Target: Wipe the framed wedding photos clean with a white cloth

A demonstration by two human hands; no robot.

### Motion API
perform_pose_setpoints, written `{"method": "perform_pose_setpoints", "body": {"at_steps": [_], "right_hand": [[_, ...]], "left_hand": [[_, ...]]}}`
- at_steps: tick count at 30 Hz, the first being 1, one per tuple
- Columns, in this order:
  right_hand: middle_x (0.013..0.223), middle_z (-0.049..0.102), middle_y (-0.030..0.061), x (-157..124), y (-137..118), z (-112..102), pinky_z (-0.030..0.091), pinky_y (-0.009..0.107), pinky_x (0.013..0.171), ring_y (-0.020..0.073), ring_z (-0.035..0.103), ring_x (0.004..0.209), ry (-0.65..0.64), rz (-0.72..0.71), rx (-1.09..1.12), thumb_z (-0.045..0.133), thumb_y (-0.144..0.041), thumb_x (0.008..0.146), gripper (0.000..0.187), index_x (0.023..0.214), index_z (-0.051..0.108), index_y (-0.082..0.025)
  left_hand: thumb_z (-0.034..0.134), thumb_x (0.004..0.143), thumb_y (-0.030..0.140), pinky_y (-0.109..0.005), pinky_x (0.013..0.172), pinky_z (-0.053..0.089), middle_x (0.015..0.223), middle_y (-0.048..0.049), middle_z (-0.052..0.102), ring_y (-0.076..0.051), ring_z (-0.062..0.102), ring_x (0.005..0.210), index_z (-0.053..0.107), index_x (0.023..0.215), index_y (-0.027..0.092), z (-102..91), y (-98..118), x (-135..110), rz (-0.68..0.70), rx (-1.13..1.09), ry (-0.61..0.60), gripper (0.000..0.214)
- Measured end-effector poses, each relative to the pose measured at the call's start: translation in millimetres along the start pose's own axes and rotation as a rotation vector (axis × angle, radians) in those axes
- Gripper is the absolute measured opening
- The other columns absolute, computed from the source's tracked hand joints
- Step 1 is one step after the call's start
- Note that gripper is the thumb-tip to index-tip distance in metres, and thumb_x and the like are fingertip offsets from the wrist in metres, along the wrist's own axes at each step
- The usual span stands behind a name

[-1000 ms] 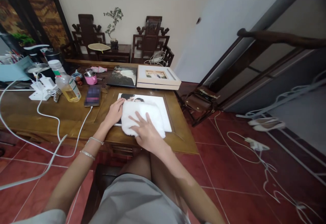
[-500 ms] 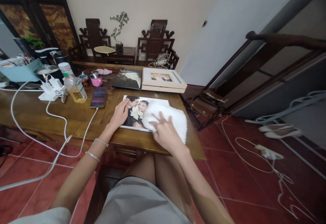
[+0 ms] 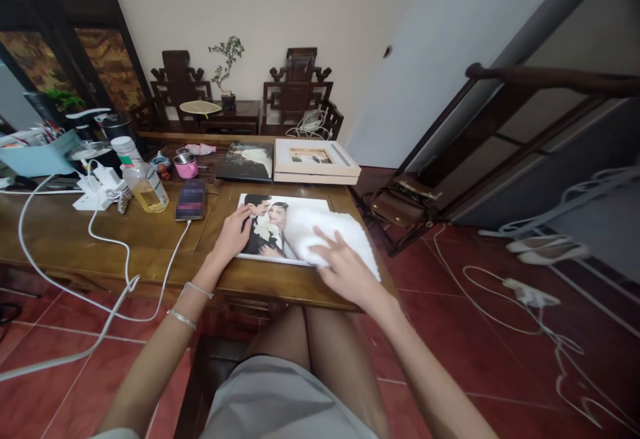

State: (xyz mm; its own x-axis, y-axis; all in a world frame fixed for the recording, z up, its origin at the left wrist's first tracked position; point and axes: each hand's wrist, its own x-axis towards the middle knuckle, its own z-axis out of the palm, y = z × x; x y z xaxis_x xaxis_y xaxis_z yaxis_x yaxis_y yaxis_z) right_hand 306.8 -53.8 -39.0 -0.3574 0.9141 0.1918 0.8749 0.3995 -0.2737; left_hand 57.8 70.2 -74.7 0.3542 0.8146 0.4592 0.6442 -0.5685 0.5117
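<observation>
A large wedding photo print (image 3: 267,229) lies flat on the wooden desk (image 3: 150,239) in front of me. My left hand (image 3: 233,232) rests on its left edge with the fingers laid flat, holding it down. My right hand (image 3: 345,269) presses with spread fingers on a white cloth (image 3: 333,236) that covers the right part of the photo and reaches the desk's right edge.
Behind the photo lie a dark photo print (image 3: 247,159) and a stack of white frames (image 3: 315,159). To the left sit a phone (image 3: 191,200) on a white cable, an oil bottle (image 3: 143,179), a pink cup (image 3: 185,164) and chargers. Cables trail on the red tile floor (image 3: 500,332) at right.
My right hand slid the white cloth from the middle of the photo toward its right edge, uncovering the pictured couple. My left hand stayed on the photo's left edge.
</observation>
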Motion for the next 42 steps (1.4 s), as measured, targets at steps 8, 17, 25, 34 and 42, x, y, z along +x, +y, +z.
{"method": "perform_pose_setpoints", "body": {"at_steps": [8,17,25,34,42], "right_hand": [[0.121,0.067,0.0132,105,12,2,0.038,0.048,0.101,0.0323,0.056,0.118,0.052,0.111,0.091,0.041,-0.009,0.078,0.043,0.114,0.064,-0.016],[0.107,0.073,0.0041,181,-21,13,0.045,0.034,0.091,0.0252,0.064,0.098,-0.028,-0.109,0.357,0.045,-0.015,0.083,0.030,0.097,0.071,-0.019],[0.131,0.062,0.0116,103,82,-3,0.035,0.045,0.110,0.0291,0.051,0.127,0.173,0.233,0.378,0.047,-0.024,0.084,0.036,0.113,0.068,-0.015],[0.126,0.065,0.0043,-24,53,-2,0.038,0.054,0.108,0.0326,0.043,0.135,-0.012,0.066,0.295,0.047,-0.017,0.074,0.040,0.108,0.068,-0.024],[0.107,0.071,0.0054,1,61,-17,0.038,0.050,0.108,0.0293,0.062,0.109,-0.060,0.035,0.276,0.046,-0.018,0.070,0.041,0.104,0.068,-0.021]], "left_hand": [[0.052,0.091,0.025,-0.039,0.112,0.039,0.135,-0.0129,0.057,-0.025,0.051,0.129,0.065,0.121,0.012,-2.5,4,1,0.010,0.003,-0.031,0.035],[0.055,0.089,0.025,-0.040,0.109,0.041,0.129,-0.0112,0.062,-0.026,0.056,0.124,0.068,0.116,0.013,-6.1,5,5,-0.013,0.017,-0.037,0.032],[0.051,0.090,0.027,-0.039,0.115,0.034,0.140,-0.0136,0.052,-0.024,0.048,0.132,0.060,0.127,0.009,-2.2,2,3,-0.056,0.010,-0.067,0.042],[0.046,0.092,0.029,-0.044,0.116,0.029,0.147,-0.0116,0.045,-0.026,0.035,0.141,0.056,0.131,0.012,-1.0,2,3,-0.114,0.049,-0.108,0.044],[0.044,0.093,0.031,-0.050,0.116,0.026,0.149,-0.0094,0.043,-0.025,0.029,0.143,0.055,0.133,0.016,-2.7,0,4,-0.103,0.047,-0.155,0.044]]}}
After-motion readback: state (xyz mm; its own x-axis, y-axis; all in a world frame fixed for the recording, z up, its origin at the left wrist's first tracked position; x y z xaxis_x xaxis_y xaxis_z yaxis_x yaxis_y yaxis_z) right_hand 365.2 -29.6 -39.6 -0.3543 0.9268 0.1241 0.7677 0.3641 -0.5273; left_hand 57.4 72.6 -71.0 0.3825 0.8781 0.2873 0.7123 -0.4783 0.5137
